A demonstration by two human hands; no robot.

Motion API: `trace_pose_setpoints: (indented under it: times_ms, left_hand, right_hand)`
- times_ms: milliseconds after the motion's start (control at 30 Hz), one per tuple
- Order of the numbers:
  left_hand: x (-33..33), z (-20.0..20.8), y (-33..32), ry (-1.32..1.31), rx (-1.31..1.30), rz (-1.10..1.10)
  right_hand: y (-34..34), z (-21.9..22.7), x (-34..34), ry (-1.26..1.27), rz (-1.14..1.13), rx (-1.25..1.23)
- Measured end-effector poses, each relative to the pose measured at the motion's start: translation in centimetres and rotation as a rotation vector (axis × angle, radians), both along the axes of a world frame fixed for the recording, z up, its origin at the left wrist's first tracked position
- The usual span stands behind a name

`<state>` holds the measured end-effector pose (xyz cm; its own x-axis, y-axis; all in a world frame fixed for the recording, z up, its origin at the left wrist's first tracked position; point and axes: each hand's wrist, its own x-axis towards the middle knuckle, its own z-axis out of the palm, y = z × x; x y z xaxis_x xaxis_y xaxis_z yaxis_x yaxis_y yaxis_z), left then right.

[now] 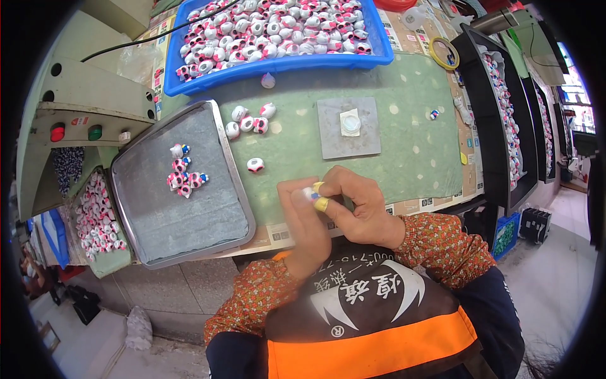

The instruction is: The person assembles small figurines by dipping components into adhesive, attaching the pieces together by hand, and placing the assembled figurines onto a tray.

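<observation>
My left hand (304, 218) is closed, its fingers round a small white toy figure (309, 193) with a bit of blue on it. Against the same figure press the thumb and forefinger of my right hand (361, 205), both tips in yellow finger covers. Most of the figure is hidden by my fingers. Beyond my hands a grey square plate (331, 136) carries a small whitish round pad (350, 123). Left of it lie a single white toy head (255, 165) and a cluster of white and pink heads (260, 124).
A blue tub (278, 66) heaped with white and pink heads stands at the back. At left, a grey metal tray (218, 114) holds several assembled figures (183, 174). A small blue-and-white piece (434, 114) lies right on the green mat (404, 164). Black bins (483, 126) stand far right.
</observation>
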<state>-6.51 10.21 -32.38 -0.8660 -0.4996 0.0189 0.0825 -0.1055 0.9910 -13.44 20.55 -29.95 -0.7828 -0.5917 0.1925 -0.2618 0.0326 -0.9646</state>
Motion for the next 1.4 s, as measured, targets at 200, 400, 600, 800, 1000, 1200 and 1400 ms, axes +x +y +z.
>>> trace_pose_setpoints:
  times_ms: [200,400,600,800,1000,1200,1400]
  left_hand:
    - [-0.1,0.9,-0.8,-0.141,0.35,-0.03]
    - [-0.9,4.0,-7.3,-0.101,0.344,-0.027]
    - [0.9,4.4,-19.2,-0.167,-0.523,0.259]
    - [2.6,1.0,-23.2,-0.355,-1.214,0.254]
    - [-0.5,4.6,-17.4,-0.201,-1.264,0.289]
    - [-4.8,6.2,-13.0,-0.242,-1.483,-0.065]
    - [-7.5,4.8,-12.1,-0.263,-1.604,-0.159]
  right_hand:
    - [0.2,2.4,-1.6,-0.32,0.109,0.146]
    - [5.5,4.7,-6.3,0.043,-0.105,0.265]
    - [14.5,3.1,-12.9,0.264,-0.532,0.644]
    - [14.4,1.9,-13.5,0.214,-0.611,0.826]
    - [13.8,2.1,-13.2,0.191,-0.496,0.822]
    - [12.4,1.9,-11.3,0.702,-0.398,1.01]
    - [11.8,2.7,-11.1,0.729,-0.336,1.088]
